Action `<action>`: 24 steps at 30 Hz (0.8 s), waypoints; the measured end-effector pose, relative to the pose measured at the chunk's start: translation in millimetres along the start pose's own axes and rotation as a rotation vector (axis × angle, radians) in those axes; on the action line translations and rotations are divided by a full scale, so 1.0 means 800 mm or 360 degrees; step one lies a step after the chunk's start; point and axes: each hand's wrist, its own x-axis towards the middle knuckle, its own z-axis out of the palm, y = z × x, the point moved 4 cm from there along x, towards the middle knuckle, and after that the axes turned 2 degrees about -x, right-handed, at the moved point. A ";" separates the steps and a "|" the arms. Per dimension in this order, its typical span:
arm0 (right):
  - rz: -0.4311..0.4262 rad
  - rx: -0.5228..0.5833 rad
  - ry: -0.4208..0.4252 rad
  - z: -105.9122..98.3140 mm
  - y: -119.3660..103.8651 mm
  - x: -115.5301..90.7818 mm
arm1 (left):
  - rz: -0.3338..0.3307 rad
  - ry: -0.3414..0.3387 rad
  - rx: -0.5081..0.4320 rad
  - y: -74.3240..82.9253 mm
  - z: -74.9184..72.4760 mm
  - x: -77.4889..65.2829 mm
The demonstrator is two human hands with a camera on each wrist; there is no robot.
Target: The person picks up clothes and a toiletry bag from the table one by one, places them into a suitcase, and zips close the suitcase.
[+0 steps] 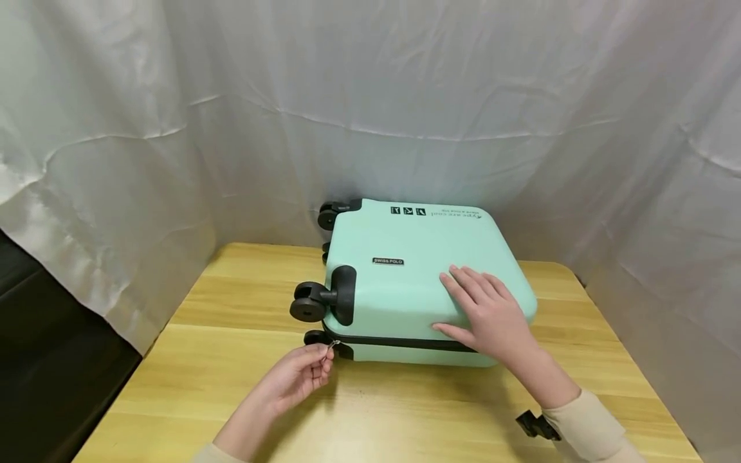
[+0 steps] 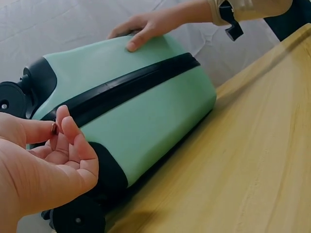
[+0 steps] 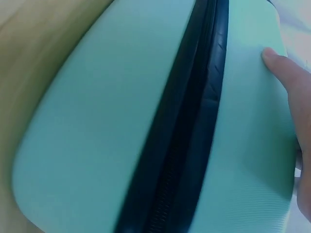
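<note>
A mint-green hard-shell suitcase (image 1: 428, 251) lies flat, its black wheels (image 1: 309, 302) pointing left. Along its near side runs a black zipper band (image 2: 131, 87), closed where it shows in the head view. At the near left corner my left hand (image 1: 298, 376) pinches a small metal zipper pull (image 1: 334, 344) between thumb and fingers. In the left wrist view the pull is mostly hidden by the fingertips. My right hand (image 1: 492, 315) rests on the suitcase's top near the right front edge, fingers spread and thumb (image 3: 277, 60) against the side.
The suitcase stands on a wooden table (image 1: 220, 360). Pale grey curtains (image 1: 405, 96) hang behind and at both sides. A black cloth (image 1: 52, 360) shows at the left. A black strap mount (image 1: 538, 426) sits on the right sleeve.
</note>
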 end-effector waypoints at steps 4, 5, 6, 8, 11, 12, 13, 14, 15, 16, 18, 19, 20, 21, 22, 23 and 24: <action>-0.0138 0.0061 -0.0117 0.000 0.000 0.011 | 0.0022 -0.0040 -0.0046 -0.003 0.001 -0.001; -0.0174 0.0079 -0.0157 0.000 0.000 0.015 | 0.0030 -0.0050 -0.0052 -0.004 0.001 -0.001; -0.0213 0.0094 -0.0200 0.000 0.000 0.019 | 0.0037 -0.0060 -0.0059 -0.004 0.001 -0.001; -0.0283 0.0108 -0.0276 0.001 -0.001 0.028 | 0.0042 -0.0076 -0.0070 -0.004 0.001 0.000; -0.0389 0.0143 -0.0326 0.002 -0.005 0.045 | 0.0041 -0.0098 -0.0086 -0.004 0.002 0.001; -0.0419 0.0155 -0.0342 0.004 -0.007 0.050 | 0.0040 -0.0103 -0.0093 -0.004 0.002 0.001; -0.0449 0.0167 -0.0354 0.005 -0.009 0.056 | 0.0039 -0.0107 -0.0099 -0.004 0.001 0.001; -0.0480 0.0180 -0.0364 0.006 -0.011 0.061 | 0.0039 -0.0110 -0.0104 -0.004 0.001 0.001; -0.0510 0.0192 -0.0371 0.007 -0.014 0.067 | 0.0040 -0.0115 -0.0110 -0.004 0.001 0.001; -0.0539 0.0195 -0.0383 0.008 -0.017 0.072 | 0.0041 -0.0120 -0.0112 -0.004 0.001 0.002; -0.0606 0.0211 -0.0388 0.010 -0.023 0.082 | 0.0038 -0.0130 -0.0123 -0.004 0.001 0.002; -0.0642 0.0211 -0.0385 0.011 -0.027 0.086 | 0.0034 -0.0137 -0.0126 -0.004 0.001 0.002; -0.0676 0.0211 -0.0382 0.012 -0.030 0.090 | 0.0031 -0.0143 -0.0125 -0.004 0.001 0.002; -0.0705 0.0212 -0.0377 0.013 -0.033 0.094 | 0.0028 -0.0150 -0.0126 -0.004 0.002 0.003; -0.0738 0.0212 -0.0371 0.014 -0.037 0.098 | 0.0025 -0.0155 -0.0129 -0.004 0.002 0.003; -0.0769 0.0215 -0.0367 0.015 -0.040 0.102 | 0.0021 -0.0160 -0.0136 -0.004 0.002 0.002; -0.0799 0.0213 -0.0362 0.016 -0.044 0.105 | 0.0019 -0.0164 -0.0141 -0.004 0.003 0.002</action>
